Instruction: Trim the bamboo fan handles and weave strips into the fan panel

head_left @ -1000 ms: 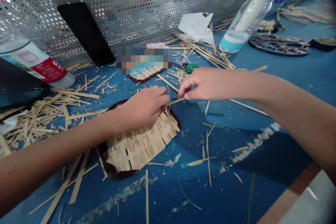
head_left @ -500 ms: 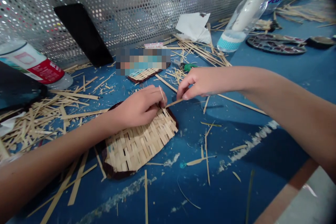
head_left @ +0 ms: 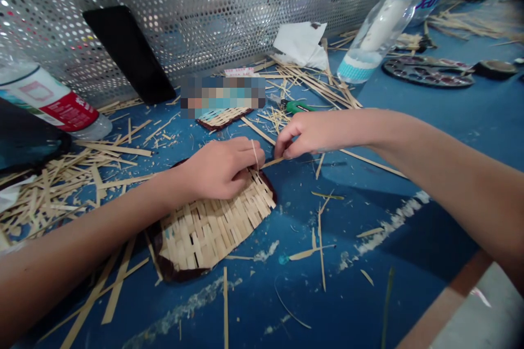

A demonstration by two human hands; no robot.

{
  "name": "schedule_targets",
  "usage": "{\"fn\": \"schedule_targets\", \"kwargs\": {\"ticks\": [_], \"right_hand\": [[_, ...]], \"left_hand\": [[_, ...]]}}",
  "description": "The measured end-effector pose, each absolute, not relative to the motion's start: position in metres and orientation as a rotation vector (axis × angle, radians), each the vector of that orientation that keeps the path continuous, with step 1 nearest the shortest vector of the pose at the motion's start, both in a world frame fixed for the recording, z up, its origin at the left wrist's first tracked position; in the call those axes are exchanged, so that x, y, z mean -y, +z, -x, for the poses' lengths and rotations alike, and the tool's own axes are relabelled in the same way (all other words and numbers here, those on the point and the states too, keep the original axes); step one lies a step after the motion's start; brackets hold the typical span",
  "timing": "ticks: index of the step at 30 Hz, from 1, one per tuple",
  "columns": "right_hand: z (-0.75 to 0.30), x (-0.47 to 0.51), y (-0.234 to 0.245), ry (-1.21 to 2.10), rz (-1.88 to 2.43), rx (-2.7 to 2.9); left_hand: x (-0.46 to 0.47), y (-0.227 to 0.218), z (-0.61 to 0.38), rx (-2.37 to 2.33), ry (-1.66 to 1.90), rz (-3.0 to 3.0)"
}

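Note:
A woven bamboo panel [head_left: 213,223] with a dark brown rim lies on the blue table. My left hand [head_left: 225,166] rests over its upper part, fingers curled closed at the upper right edge; the fingertips are partly hidden. A thin pale sliver stands up beside those fingers. My right hand [head_left: 297,139] pinches the outer end of a flat bamboo strip [head_left: 270,163], which runs to the panel's edge by my left fingers. Just behind my right hand lies a green-handled cutter [head_left: 298,106].
Loose bamboo strips [head_left: 53,191] litter the table [head_left: 368,294]. A smaller woven piece [head_left: 225,115], a black phone [head_left: 129,54] leaning on a perforated metal screen [head_left: 229,16], a labelled bottle [head_left: 53,101], a clear bottle [head_left: 368,43] and a paint palette [head_left: 428,72] stand around.
Both hands stay almost in place, the right still pinching the strip. Less of the strip shows between them. The view has shifted slightly, and more of the green cutter handle shows.

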State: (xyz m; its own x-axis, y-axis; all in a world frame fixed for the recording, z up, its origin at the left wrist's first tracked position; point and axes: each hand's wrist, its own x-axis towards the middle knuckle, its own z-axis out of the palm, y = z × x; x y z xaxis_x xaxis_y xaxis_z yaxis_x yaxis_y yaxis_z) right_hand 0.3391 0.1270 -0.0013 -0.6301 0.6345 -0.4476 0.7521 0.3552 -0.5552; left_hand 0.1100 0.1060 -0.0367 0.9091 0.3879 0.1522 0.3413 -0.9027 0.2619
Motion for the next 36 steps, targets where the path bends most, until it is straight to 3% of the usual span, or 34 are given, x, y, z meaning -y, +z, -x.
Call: {"fn": "schedule_targets", "kwargs": {"ticks": [19,29,36], "right_hand": [[-0.337,-0.125,-0.001,-1.117,-1.269,-2.493],[-0.335,-0.126,-0.009,-1.368,-1.263,-2.353],[-0.331,-0.126,-0.013,-1.274,-1.269,-2.466]], "left_hand": [[-0.112,-0.034,-0.115,-0.684,0.255,-2.501],[-0.112,-0.036,-0.113,-0.635,0.276,-2.431],[-0.111,-0.034,-0.114,-0.633,0.253,-2.391]]}}
